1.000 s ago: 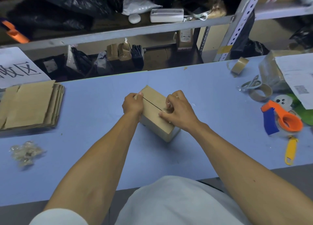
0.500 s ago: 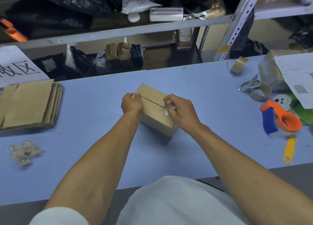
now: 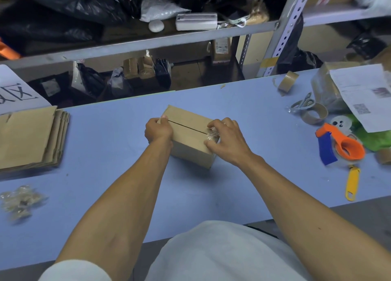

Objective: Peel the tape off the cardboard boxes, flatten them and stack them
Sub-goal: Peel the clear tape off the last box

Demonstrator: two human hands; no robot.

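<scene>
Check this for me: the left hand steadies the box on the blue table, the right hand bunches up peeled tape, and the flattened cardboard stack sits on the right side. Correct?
Not quite. The head view shows the flattened cardboard stack on the left side of the blue table, not the right. The rest holds: the left hand steadies the box, the right hand bunches the peeled tape.

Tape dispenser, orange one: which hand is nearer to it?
Right. The right hand pinches crumpled tape at the box end facing the dispenser; the left hand grips the box's far end.

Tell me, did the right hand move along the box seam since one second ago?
Yes. The right hand slid along the seam toward the cardboard box's right end, bunching tape.
</scene>
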